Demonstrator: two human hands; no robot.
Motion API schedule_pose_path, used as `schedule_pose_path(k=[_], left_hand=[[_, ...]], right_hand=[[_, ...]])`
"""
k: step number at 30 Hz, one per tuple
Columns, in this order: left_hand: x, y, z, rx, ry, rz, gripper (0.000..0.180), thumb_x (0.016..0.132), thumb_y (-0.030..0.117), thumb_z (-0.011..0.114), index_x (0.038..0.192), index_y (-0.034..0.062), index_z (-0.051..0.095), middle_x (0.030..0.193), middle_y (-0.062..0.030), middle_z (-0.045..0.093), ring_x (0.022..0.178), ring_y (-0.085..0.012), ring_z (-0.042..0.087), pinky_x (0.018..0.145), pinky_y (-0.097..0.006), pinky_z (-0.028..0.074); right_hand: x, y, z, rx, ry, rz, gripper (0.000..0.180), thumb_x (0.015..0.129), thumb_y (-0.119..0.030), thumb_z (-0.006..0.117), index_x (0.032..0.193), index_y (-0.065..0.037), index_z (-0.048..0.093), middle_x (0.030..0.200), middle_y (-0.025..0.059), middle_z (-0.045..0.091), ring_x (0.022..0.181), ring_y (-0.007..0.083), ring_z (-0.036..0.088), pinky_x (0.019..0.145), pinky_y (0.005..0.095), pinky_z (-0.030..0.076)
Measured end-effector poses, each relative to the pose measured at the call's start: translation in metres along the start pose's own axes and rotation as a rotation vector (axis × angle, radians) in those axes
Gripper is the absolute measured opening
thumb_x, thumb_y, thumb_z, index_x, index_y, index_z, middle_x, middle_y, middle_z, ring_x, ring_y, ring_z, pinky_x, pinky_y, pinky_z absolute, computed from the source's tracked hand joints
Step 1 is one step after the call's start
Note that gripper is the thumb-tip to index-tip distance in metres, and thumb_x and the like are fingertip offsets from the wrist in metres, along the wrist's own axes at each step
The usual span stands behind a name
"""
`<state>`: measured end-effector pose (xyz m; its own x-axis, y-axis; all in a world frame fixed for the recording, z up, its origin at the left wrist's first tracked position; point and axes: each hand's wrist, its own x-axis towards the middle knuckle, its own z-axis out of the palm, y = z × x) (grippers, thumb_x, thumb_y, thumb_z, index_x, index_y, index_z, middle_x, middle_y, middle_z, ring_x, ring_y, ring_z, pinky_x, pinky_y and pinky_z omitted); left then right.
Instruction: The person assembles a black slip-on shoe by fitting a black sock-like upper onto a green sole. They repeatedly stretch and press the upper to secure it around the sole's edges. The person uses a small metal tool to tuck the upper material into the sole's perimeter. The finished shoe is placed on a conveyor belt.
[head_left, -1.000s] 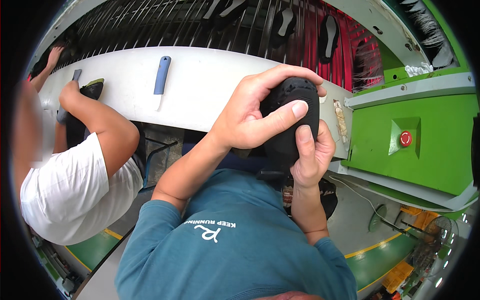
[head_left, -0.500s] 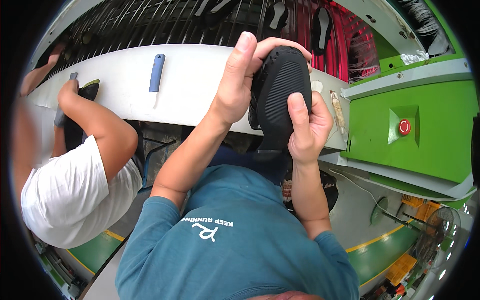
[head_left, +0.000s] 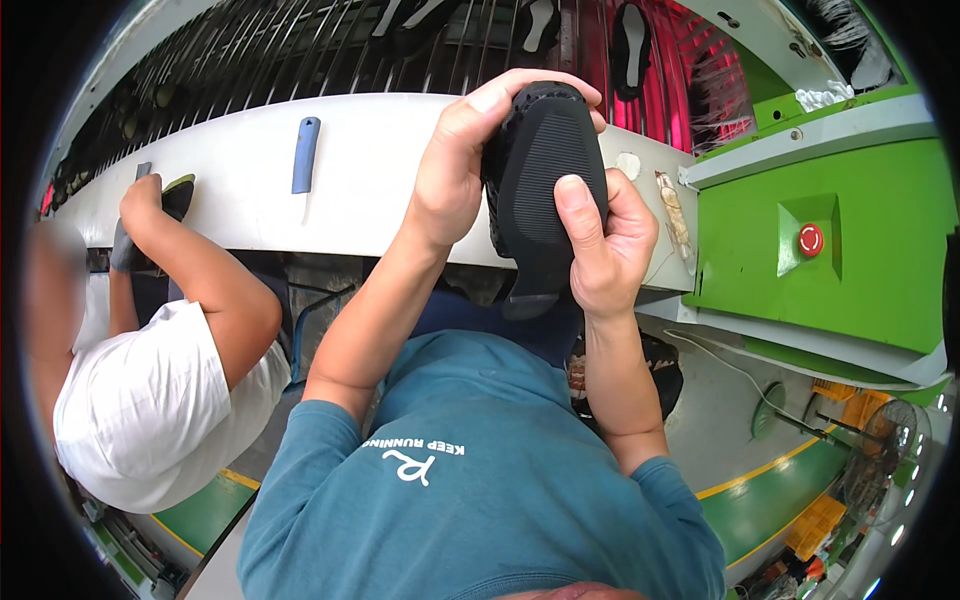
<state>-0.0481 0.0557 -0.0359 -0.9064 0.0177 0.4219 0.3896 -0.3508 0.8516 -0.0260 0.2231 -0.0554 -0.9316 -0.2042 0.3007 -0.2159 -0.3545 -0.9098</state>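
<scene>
Held up in front of me is a black shoe (head_left: 555, 170), its ribbed sole facing my view and its narrow end pointing toward me. My left hand (head_left: 455, 165) is wrapped round the shoe's left side and far end, fingers curled over the top. On the right side my right hand (head_left: 608, 240) grips it, with the thumb pressed on the sole. The shoe's upper is mostly hidden behind the sole and my fingers.
A blue-handled tool (head_left: 306, 155) lies on the white bench (head_left: 370, 130). Beyond runs a roller rack (head_left: 330, 50) with shoe parts. At right stands a green machine (head_left: 740, 220) with a red button (head_left: 810, 239). A co-worker in a white shirt (head_left: 150, 410) works at left, holding a dark shoe (head_left: 178, 198).
The shoe and both my hands have shifted slightly left and tilted a little. My grip on it stays the same. The view has shifted slightly.
</scene>
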Motion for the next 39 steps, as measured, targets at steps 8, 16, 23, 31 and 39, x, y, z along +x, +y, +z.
schedule_pose_path(k=[8,16,23,31,39], left_hand=[[-0.003,0.006,0.0,0.075,-0.007,-0.03,0.064,0.099,0.038,0.058,0.139,-0.011,0.066,0.119,-0.025,0.078,0.11,-0.0284,0.077,0.1,-0.038,0.061],[-0.009,0.01,0.003,0.128,0.009,-0.037,0.067,0.098,0.042,0.06,0.139,-0.0112,0.066,0.118,-0.0262,0.079,0.108,-0.0288,0.078,0.099,-0.039,0.062],[-0.011,0.009,0.007,0.131,-0.004,-0.008,0.059,0.101,0.037,0.064,0.136,-0.0093,0.069,0.117,-0.024,0.079,0.109,-0.0279,0.077,0.1,-0.04,0.062],[-0.014,0.012,0.011,0.175,0.022,0.022,0.058,0.1,0.038,0.064,0.132,-0.0102,0.071,0.114,-0.0244,0.079,0.105,-0.0277,0.078,0.098,-0.04,0.063],[-0.018,0.014,0.012,0.172,0.017,0.035,0.046,0.1,0.027,0.068,0.128,-0.0093,0.072,0.112,-0.0244,0.079,0.101,-0.0272,0.078,0.094,-0.041,0.064]], right_hand=[[-0.003,-0.003,0.002,0.01,-0.034,-0.009,0.024,0.109,-0.017,0.078,0.092,-0.003,0.068,0.083,-0.0014,0.072,0.073,0.0016,0.062,0.062,0.0216,0.05],[-0.007,-0.001,-0.002,-0.041,-0.04,-0.001,0.027,0.109,-0.019,0.079,0.09,-0.003,0.068,0.077,-0.0026,0.07,0.068,0.0008,0.059,0.058,0.0218,0.047],[-0.01,-0.002,-0.007,-0.07,-0.051,-0.016,0.026,0.108,-0.019,0.079,0.09,-0.004,0.069,0.076,-0.0032,0.069,0.068,0.0007,0.057,0.058,0.0218,0.045],[-0.014,-0.004,-0.006,-0.08,-0.05,-0.009,0.024,0.107,-0.018,0.08,0.092,-0.002,0.071,0.076,-0.0018,0.071,0.067,0.0014,0.059,0.059,0.0221,0.046],[-0.017,-0.007,-0.006,-0.123,-0.057,-0.032,0.023,0.106,-0.018,0.08,0.092,-0.002,0.071,0.075,-0.002,0.07,0.066,0.0018,0.059,0.058,0.0224,0.045]])
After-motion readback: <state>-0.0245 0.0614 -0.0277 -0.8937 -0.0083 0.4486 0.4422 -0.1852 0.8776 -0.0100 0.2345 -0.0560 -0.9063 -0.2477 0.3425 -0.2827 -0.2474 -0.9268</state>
